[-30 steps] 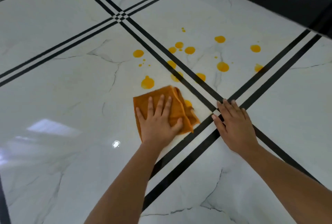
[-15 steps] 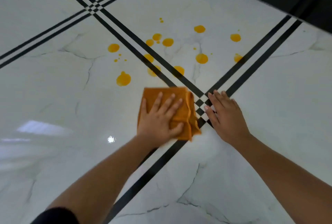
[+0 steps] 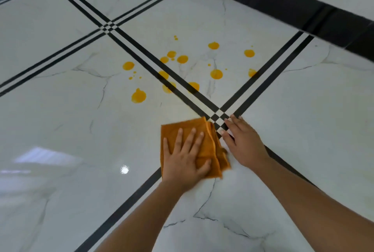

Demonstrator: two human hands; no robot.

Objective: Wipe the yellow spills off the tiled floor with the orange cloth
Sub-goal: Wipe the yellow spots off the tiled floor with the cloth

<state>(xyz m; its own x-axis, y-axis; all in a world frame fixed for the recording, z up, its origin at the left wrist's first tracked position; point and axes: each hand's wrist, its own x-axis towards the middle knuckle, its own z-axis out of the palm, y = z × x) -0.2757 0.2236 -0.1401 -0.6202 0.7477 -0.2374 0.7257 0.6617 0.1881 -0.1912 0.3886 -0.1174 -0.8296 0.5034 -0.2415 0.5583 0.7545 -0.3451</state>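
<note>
A folded orange cloth (image 3: 211, 140) lies flat on the white marble-look tiled floor (image 3: 70, 130), just near of where the black double lines cross. My left hand (image 3: 185, 160) presses on it, palm down, fingers spread. Right beside the cloth my right hand (image 3: 242, 144) rests flat on the floor with its fingertips on the crossing, holding nothing. Several yellow spills sit farther away: a large drop (image 3: 138, 96), a round one (image 3: 216, 74), another (image 3: 128, 65), and smaller dots around them.
A black skirting band (image 3: 303, 11) runs along the far right edge below a white wall. Black double grout lines (image 3: 141, 49) cross the floor diagonally. The glossy tiles show bright light reflections at the left.
My left hand has drawn the cloth back toward me and a little right, away from the spills. The spot it covered a second ago is gone. My right hand stayed planted by the crossing.
</note>
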